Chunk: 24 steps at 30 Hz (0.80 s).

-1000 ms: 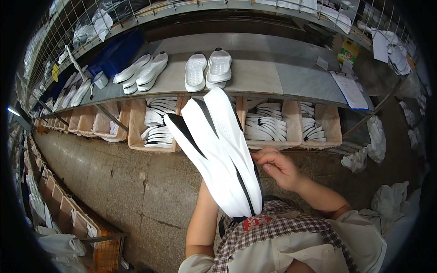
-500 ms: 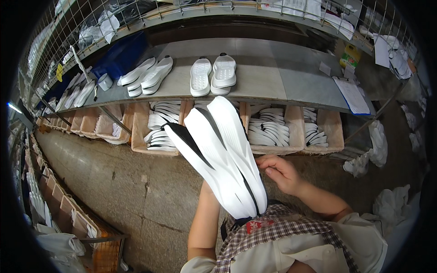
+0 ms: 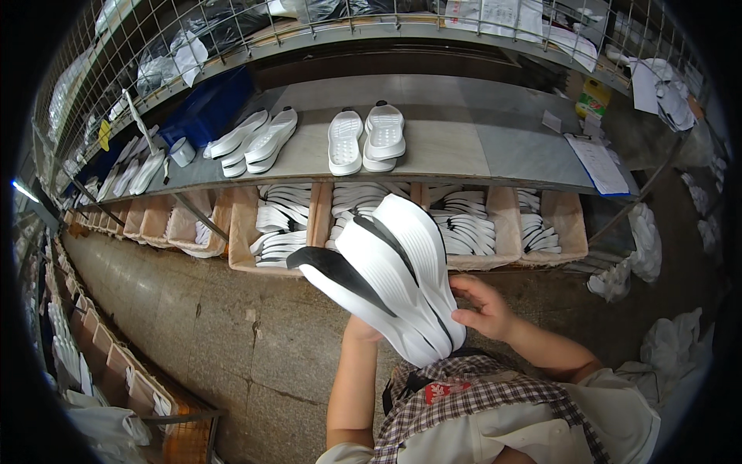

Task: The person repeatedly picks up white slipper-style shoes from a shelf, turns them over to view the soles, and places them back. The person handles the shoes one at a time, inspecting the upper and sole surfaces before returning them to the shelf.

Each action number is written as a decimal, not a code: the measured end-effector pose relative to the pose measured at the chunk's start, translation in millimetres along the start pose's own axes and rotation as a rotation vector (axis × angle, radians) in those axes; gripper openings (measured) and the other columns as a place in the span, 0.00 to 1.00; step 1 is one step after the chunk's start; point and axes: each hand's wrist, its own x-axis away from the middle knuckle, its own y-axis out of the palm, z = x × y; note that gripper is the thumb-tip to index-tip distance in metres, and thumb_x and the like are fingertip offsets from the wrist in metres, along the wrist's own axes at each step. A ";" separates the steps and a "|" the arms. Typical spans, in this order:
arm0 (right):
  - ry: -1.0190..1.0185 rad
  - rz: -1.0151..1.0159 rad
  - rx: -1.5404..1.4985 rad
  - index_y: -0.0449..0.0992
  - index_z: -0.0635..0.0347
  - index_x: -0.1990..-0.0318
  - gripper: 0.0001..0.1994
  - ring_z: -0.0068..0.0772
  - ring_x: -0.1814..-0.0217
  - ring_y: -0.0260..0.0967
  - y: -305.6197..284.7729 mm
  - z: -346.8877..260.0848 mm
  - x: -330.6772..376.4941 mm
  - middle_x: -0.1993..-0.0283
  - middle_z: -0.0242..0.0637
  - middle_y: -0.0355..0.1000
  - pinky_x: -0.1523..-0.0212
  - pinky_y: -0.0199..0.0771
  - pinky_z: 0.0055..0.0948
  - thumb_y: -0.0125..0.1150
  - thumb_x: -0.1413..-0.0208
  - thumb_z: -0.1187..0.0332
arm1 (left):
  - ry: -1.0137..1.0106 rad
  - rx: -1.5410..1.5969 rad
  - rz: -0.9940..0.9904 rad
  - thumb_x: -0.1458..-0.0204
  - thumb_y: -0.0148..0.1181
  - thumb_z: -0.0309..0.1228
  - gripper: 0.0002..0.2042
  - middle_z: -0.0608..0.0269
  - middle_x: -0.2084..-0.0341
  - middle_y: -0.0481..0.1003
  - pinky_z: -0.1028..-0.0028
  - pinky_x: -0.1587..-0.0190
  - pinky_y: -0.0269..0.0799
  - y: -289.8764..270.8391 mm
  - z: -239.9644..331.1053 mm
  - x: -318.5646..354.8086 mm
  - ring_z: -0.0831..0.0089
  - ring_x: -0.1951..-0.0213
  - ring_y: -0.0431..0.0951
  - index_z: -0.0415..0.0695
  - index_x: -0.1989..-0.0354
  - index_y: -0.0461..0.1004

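Observation:
Three white shoe soles (image 3: 386, 267) with black parts are held together in front of my body, fanned out at their upper ends. My left hand (image 3: 361, 329) supports them from the left and beneath; its fingers are mostly hidden behind the soles. At their right edge is my right hand (image 3: 485, 308), fingers curled against the side and thumb at the lowest part of the stack. On the bench, a pair of white soles (image 3: 345, 143) lies with another group (image 3: 385, 133) beside it. Further left sits one more cluster of soles (image 3: 270, 139).
Fabric-lined bins (image 3: 506, 259) full of white soles line up under the bench (image 3: 440, 147). On top are a blue crate (image 3: 209, 108), a white mug (image 3: 182, 151) and a clipboard (image 3: 595, 162). A wire-mesh shelf (image 3: 348, 31) hangs above. More bins (image 3: 116, 363) stand at left.
My right hand has closed in on the soles' right edge, from apart to touching. The soles have come down and tilted, and more of my left hand shows.

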 end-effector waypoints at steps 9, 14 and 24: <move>0.085 -0.079 -0.088 0.47 0.55 0.37 0.41 0.57 0.27 0.29 34.1 -10.7 -22.7 0.29 0.54 0.31 0.31 0.36 0.49 0.64 0.53 0.54 | 0.010 0.150 0.409 0.39 0.44 0.39 0.22 0.48 0.57 0.73 0.68 0.63 0.80 0.7 -11.3 12.5 0.61 0.60 0.79 0.32 0.45 0.61; 0.146 -0.065 -0.072 0.49 0.57 0.38 0.38 0.53 0.28 0.33 60.0 -17.5 -36.1 0.31 0.55 0.36 0.31 0.36 0.46 0.63 0.52 0.54 | -0.085 0.075 0.429 0.40 0.46 0.38 0.22 0.50 0.59 0.74 0.74 0.68 0.81 -4.5 -3.2 25.8 0.65 0.63 0.79 0.32 0.46 0.62; 0.514 0.027 -1.211 0.51 0.53 0.32 0.38 0.57 0.36 0.57 75.9 -21.9 -61.2 0.35 0.54 0.52 0.49 0.68 0.63 0.45 0.48 0.43 | 0.205 0.637 0.045 0.43 0.51 0.42 0.26 0.56 0.45 0.63 0.61 0.39 0.57 -24.0 41.7 74.0 0.63 0.43 0.62 0.45 0.38 0.57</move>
